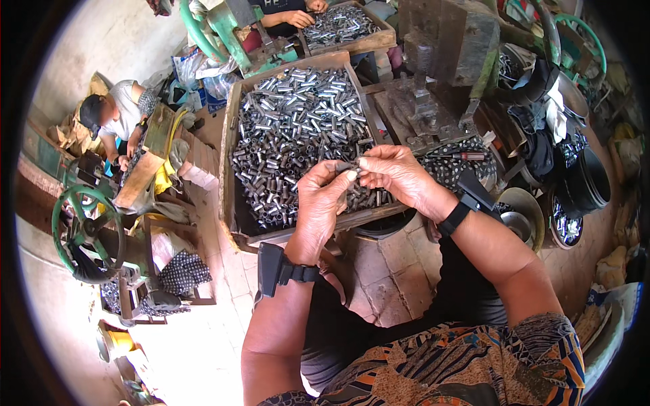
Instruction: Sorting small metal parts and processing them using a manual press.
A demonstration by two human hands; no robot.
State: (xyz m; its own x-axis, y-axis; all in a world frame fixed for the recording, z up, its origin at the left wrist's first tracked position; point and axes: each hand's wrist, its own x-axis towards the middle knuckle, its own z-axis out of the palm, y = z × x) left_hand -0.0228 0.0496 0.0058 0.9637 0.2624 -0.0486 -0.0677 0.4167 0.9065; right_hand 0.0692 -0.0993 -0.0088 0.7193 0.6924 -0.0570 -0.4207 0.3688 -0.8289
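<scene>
Both my hands come together above the near right part of a shallow wooden tray [228, 159] heaped with short shiny metal tubes [298, 118]. Between the fingertips of my left hand [323, 194] and my right hand [401, 177] is a small dark metal tube [353, 169], partly covered by the fingers. Thumb and forefinger of each hand are closed at this piece. My left palm is turned inward, its back toward the tray's near edge. A black strap with a device [272, 271] sits on my left wrist, and a similar one [467, 203] on my right.
Right of the tray stands a heavy metal press [421, 101], with a red-handled screwdriver [470, 155] on spotted cloth [450, 177]. Black buckets [588, 181] are farther right. A co-worker [125, 111] bends at the left behind a green handwheel [61, 230]; another's hand [298, 19] rests at a far tray [384, 39].
</scene>
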